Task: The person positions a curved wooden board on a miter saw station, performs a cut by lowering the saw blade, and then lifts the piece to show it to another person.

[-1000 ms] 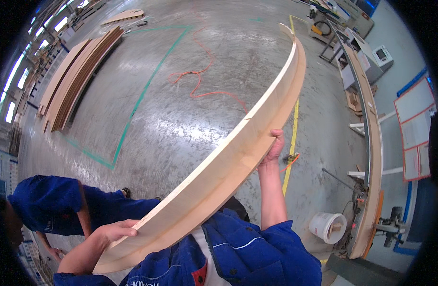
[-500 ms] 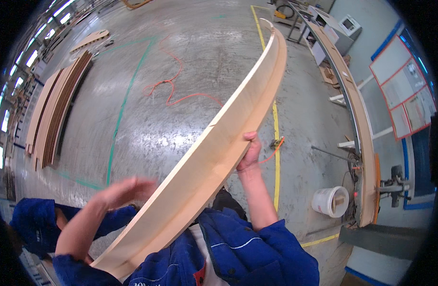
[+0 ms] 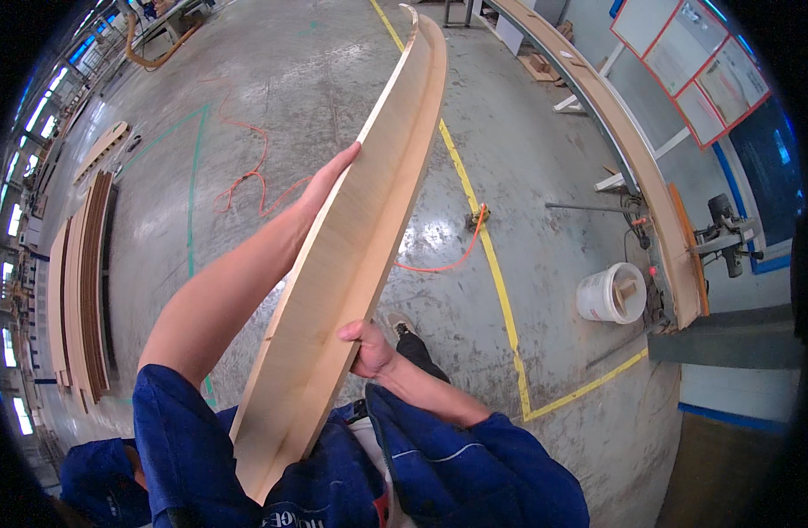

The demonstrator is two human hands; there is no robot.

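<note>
A long, pale wooden piece [image 3: 333,255], L-shaped in section and curved at its far end, slants from beside my body up toward the far middle. My left hand [image 3: 332,176] holds its left edge well up its length, the fingers partly hidden behind the wood. Lower down, my right hand [image 3: 369,349] grips the right edge, thumb lying over the top face and fingers underneath. The near end of the piece rests close against my jacket.
Stacked brown boards [image 3: 85,290] lie at the left. A white bucket [image 3: 602,295] stands at the right near a long bench [image 3: 628,145] and a clamp [image 3: 725,238]. An orange hose [image 3: 448,262] crosses the floor. Behind my left arm shows another person's blue sleeve [image 3: 105,484].
My left hand has moved from the near left up onto the wood's left edge. The piece has swung leftward and stands steeper in view. My right hand still grips it, now lower in view.
</note>
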